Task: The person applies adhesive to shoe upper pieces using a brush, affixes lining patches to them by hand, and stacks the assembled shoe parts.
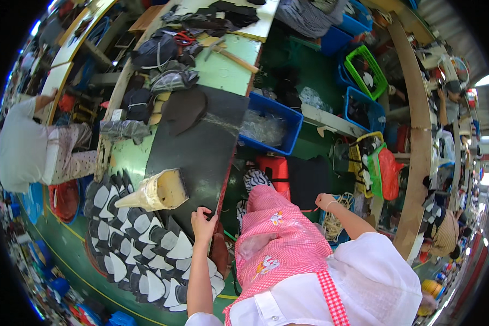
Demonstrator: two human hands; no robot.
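Note:
My left hand [204,225] is at the near edge of the workbench, its fingers bent and apart, with nothing seen in them. Just beyond it lies a cream cone-shaped container [160,191], on its side with the wide mouth toward the bench edge. Out to the right, my right hand [325,201] has its fingers closed at the corner of a flat black piece [308,182]; whether it grips that piece is hard to see. Left of my left hand, many overlapping black-and-white shoe-upper pieces [141,247] are spread out. A dark rounded piece [185,110] rests on the black bench mat [171,149].
A hammer [234,58] and red-handled scissors [183,38] lie among dark pieces farther up the bench. Right of it stand a blue bin [271,122] with clear plastic, a green basket [365,71] and a red bag [390,173]. Another person [24,144] is at the left.

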